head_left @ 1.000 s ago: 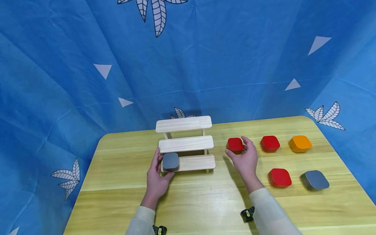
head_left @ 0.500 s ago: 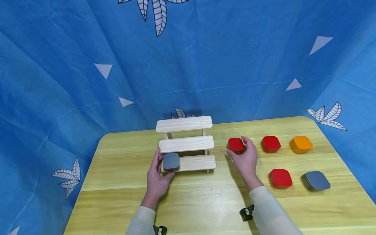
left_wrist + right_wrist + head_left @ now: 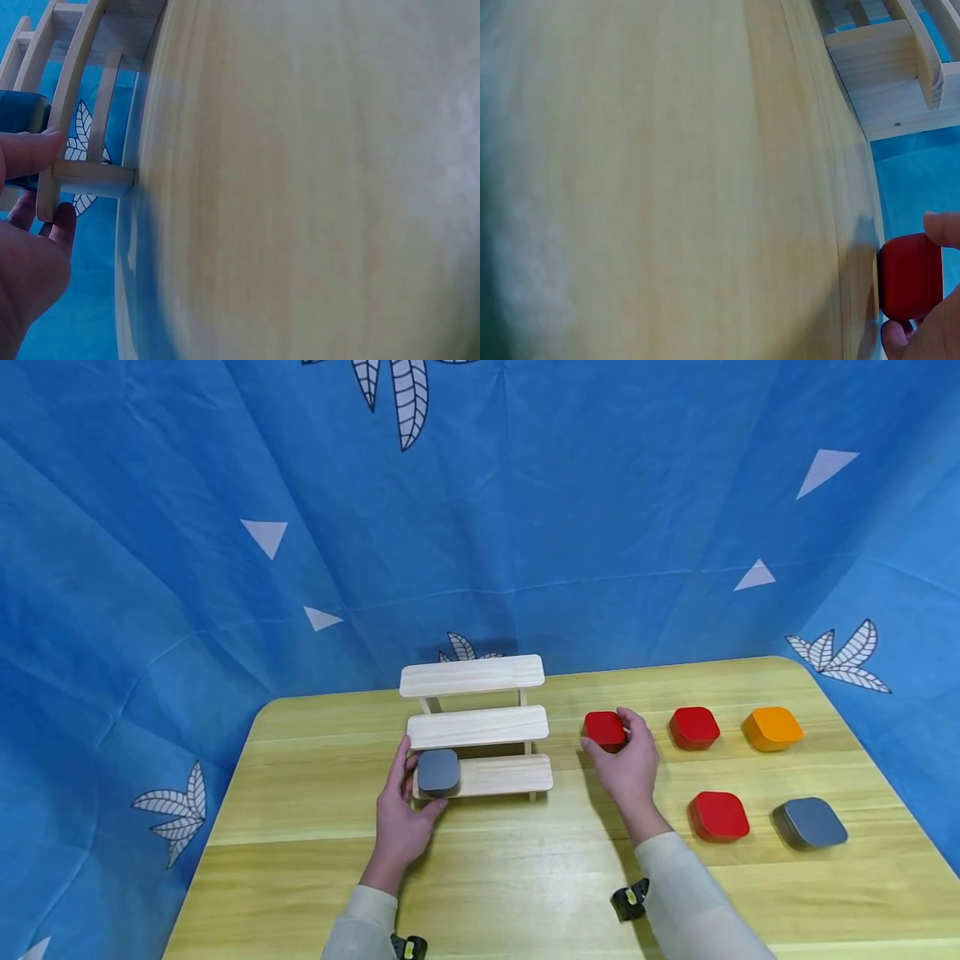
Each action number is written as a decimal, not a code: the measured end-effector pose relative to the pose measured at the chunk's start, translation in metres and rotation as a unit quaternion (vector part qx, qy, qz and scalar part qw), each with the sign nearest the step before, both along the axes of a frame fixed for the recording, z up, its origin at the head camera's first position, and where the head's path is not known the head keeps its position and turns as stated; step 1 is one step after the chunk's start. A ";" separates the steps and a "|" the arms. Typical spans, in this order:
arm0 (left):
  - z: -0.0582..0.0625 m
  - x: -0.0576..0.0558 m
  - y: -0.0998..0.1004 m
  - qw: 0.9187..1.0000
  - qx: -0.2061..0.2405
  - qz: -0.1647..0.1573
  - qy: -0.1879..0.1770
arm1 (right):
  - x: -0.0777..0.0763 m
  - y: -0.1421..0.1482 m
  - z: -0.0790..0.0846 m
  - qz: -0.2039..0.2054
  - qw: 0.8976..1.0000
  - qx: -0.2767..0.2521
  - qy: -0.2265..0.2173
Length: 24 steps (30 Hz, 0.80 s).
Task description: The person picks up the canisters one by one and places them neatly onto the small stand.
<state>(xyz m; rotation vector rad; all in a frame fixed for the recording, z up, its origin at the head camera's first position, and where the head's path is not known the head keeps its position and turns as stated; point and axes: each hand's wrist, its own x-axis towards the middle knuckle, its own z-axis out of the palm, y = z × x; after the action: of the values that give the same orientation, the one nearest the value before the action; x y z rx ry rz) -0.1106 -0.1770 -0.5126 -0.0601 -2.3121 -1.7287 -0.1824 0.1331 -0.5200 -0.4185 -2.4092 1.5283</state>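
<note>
A three-tier wooden stand (image 3: 480,725) occupies the middle of the table. On the left end of its lowest step sits a dark grey rounded box (image 3: 438,768). My left hand (image 3: 403,827) holds that box, thumb at its front and fingers along its left side; in the left wrist view, the thumb (image 3: 30,152) also overlaps the step's front board. To the right of the stand, my right hand (image 3: 630,768) grips a red rounded box (image 3: 602,727) between thumb and fingers. In the right wrist view this red box is low on the tabletop.
On the right of the wooden table (image 3: 315,893) lie another red box (image 3: 693,728), an orange box (image 3: 773,728), a nearer red box (image 3: 718,817) and a second grey box (image 3: 810,823). A blue patterned cloth (image 3: 600,527) hangs behind the table.
My right thumb has drawn slightly closer to the red box. The left hand stays at the grey box, and the whole head view has shifted a little.
</note>
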 end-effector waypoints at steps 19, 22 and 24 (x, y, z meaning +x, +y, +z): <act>0.000 -0.001 0.000 1.000 0.004 -0.002 -0.005 | 0.005 -0.001 0.006 0.009 0.999 -0.038 0.011; 0.000 -0.002 0.000 1.000 0.007 -0.004 -0.010 | 0.007 -0.003 0.010 0.010 0.999 -0.047 0.016; 0.001 -0.001 0.001 1.000 0.008 -0.003 -0.017 | 0.009 -0.005 0.014 0.010 0.998 -0.054 0.022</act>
<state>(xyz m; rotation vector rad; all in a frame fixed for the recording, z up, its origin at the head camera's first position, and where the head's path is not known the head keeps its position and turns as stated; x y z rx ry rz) -0.1119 -0.1764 -0.5120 -0.0347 -2.3240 -1.7657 -0.1732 0.1283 -0.5064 -0.3794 -2.3118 1.6650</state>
